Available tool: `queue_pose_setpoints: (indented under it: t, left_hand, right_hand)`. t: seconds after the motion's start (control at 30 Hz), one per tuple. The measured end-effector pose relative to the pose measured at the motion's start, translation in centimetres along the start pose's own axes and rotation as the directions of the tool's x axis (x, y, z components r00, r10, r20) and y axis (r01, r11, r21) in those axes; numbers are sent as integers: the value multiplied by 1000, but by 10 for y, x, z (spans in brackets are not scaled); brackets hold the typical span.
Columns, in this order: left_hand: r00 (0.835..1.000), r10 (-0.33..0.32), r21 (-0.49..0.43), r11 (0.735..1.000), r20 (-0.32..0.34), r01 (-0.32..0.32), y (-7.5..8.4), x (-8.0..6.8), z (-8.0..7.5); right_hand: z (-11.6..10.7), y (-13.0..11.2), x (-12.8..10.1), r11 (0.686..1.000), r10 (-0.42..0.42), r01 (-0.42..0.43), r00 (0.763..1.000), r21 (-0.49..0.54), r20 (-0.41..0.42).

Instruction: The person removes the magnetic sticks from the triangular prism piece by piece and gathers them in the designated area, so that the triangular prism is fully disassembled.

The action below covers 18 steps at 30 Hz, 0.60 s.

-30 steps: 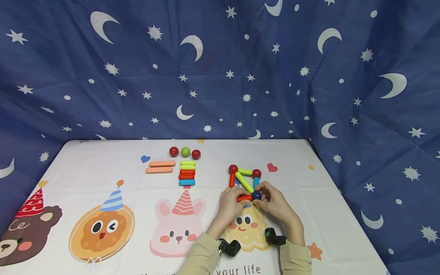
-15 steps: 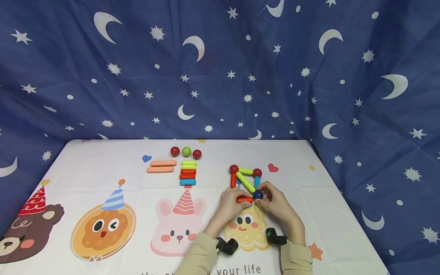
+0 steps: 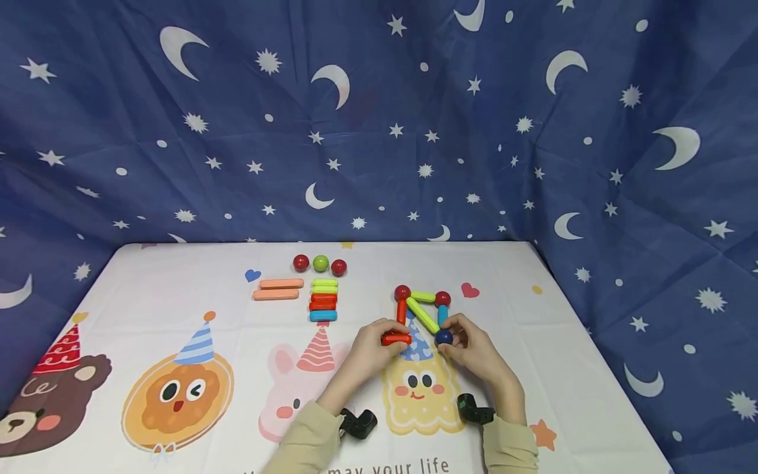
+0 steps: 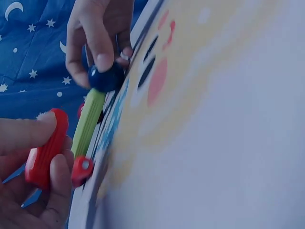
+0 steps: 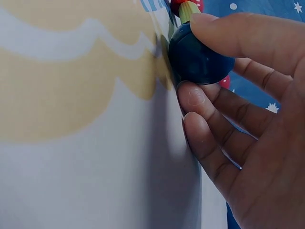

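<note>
Left hand (image 3: 370, 349) pinches a detached red rod (image 3: 396, 339) beside the frame; right hand (image 3: 474, 349) grips the blue ball (image 3: 443, 337) ending the green diagonal (image 3: 422, 315). Bottom edge remains unclosed, judging by the gap.

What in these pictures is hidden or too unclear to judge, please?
- Head view: whether the red stick in the left hand touches the upright stick; fingers cover the spot.
- Right wrist view: the green stick behind the blue ball is cut off by the top edge.
- Left wrist view: the tablecloth is blurred.
</note>
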<state>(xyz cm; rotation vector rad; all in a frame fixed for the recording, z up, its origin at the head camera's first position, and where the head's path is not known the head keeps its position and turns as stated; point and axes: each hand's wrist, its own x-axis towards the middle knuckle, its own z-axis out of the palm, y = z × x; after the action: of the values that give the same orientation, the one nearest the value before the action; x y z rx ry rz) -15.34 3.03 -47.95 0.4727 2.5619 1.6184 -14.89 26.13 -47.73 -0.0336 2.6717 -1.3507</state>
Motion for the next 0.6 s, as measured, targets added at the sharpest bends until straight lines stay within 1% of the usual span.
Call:
queue_pose_setpoints:
  t: [0.13, 0.27, 0.43, 0.6]
  left_hand:
    - [999, 6, 55, 998, -34, -5, -7, -8, -17]
    - [997, -1, 99, 995, -81, 10, -14, -14, -35]
    - [990, -69, 99, 992, -126, 82, -24, -19, -55]
    - [980, -146, 53, 987, -133, 154, -30, -21, -74]
  right_hand:
    - [0, -2, 0, 1000, 10, -10, 1000, 5, 1]
    - [0, -4, 1, 1000, 10, -10, 1000, 2, 0]
    - [0, -3, 0, 1000, 10, -10, 1000, -3, 2]
    - [0, -1, -2, 1000, 3, -3, 1000, -1, -1]
